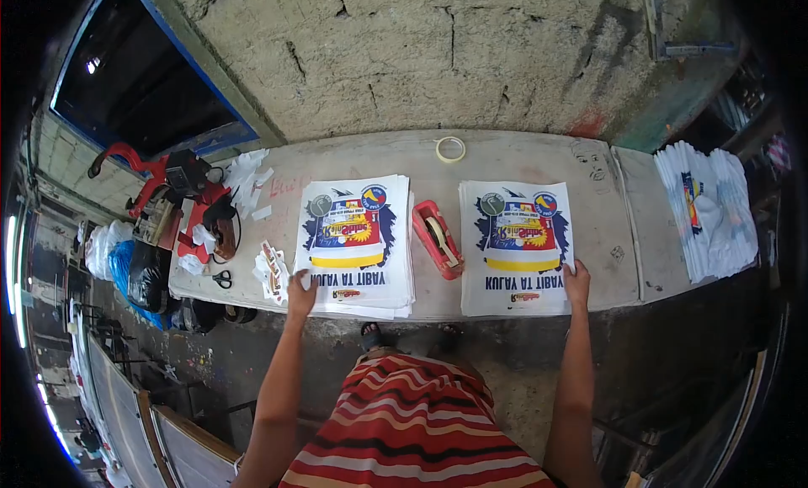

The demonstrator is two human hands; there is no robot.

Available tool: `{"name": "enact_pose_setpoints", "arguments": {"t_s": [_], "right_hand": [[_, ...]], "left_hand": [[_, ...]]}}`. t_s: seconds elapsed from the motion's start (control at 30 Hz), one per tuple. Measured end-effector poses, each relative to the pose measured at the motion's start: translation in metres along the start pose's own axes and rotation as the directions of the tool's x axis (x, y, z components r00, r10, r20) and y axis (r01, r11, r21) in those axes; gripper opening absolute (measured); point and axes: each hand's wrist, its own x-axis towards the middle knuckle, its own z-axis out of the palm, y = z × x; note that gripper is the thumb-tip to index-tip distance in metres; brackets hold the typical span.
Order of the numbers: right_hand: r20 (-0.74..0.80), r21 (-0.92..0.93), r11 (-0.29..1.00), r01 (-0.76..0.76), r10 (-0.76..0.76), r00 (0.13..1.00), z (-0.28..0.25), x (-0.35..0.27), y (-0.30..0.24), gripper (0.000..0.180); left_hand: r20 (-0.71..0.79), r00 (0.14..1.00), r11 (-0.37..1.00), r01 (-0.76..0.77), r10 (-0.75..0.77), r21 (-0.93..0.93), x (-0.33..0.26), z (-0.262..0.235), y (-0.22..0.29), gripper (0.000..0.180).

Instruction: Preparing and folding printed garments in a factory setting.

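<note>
Two stacks of printed transfer sheets lie on the table, each topped by a blue, yellow and red design that appears reversed. At the near left corner of the left stack, my left hand rests with its fingers apart against the edge. My right hand closes on the right edge of the top printed sheet of the other stack, low down near its corner. Between the stacks sits a red tape dispenser with a roll in it. The undersides of both hands are hidden.
A ring of pale tape lies near the wall. At left stand a red heat press, paper scraps, small printed cutouts and black scissors. Folded white shirts are piled at the right end of the table.
</note>
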Motion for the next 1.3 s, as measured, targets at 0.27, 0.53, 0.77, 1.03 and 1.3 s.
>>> {"name": "enact_pose_setpoints", "arguments": {"t_s": [0.27, 0.53, 0.77, 1.03, 1.3], "right_hand": [[-0.13, -0.094, 0.995, 0.017, -0.029, 0.991, -0.01, -0.021, -0.026, 0.029], [0.183, 0.249, 0.963, -0.107, 0.062, 0.981, -0.011, -0.114, -0.118, 0.007], [0.381, 0.311, 0.95, 0.002, -0.126, 0.916, 0.123, -0.172, -0.246, 0.02], [0.37, -0.077, 0.938, 0.338, -0.288, 0.883, 0.244, -0.182, -0.315, 0.07], [0.46, 0.032, 0.951, 0.307, -0.287, 0.84, 0.236, -0.193, -0.315, 0.078]], "left_hand": [[0.049, 0.992, 0.976, 0.105, -0.117, 0.192, 0.046, -0.008, -0.053, 0.069], [0.185, 0.982, 0.996, 0.034, -0.048, 0.079, 0.077, -0.047, -0.079, 0.036], [0.126, 0.987, 0.959, 0.129, -0.1, -0.253, 0.098, -0.051, -0.072, 0.032], [0.123, 0.992, 0.953, 0.052, -0.015, -0.297, 0.117, -0.034, -0.063, 0.039], [0.008, 0.996, 0.955, -0.081, 0.087, -0.284, 0.111, -0.004, -0.056, 0.035]]}}
